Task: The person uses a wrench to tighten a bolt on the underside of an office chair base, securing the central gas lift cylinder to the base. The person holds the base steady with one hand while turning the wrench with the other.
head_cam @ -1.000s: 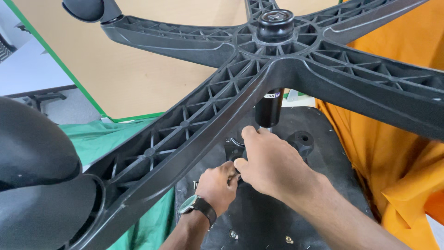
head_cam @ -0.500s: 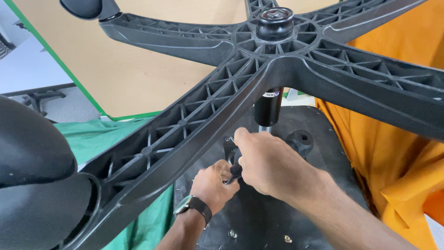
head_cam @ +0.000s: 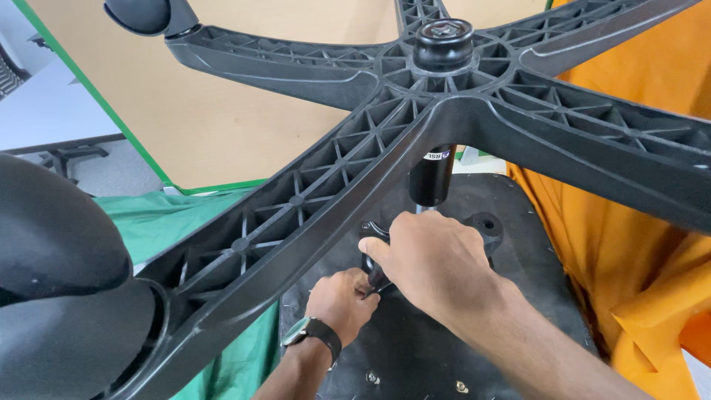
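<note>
An upturned office chair fills the view. Its black five-arm star base (head_cam: 355, 170) spreads overhead, with a castor (head_cam: 59, 296) at the near left. The black gas cylinder (head_cam: 431, 178) runs down into the mechanism on the black seat underside (head_cam: 437, 348). My right hand (head_cam: 433, 263) is closed around a small black tool or lever by the mechanism plate. My left hand (head_cam: 341, 300), with a wristwatch, is curled just below and touches the same black part. What exactly the fingers grip is hidden.
Orange cloth (head_cam: 637, 244) hangs at the right and green cloth (head_cam: 155, 215) lies at the left. A pale wooden board (head_cam: 222, 111) stands behind the base. Bolts (head_cam: 459, 385) show on the seat underside near the bottom edge. A second castor (head_cam: 144, 15) sits at the top left.
My right hand has turned and shifted slightly to the right over the mechanism, its thumb swinging down. My left hand stays in place beneath it.
</note>
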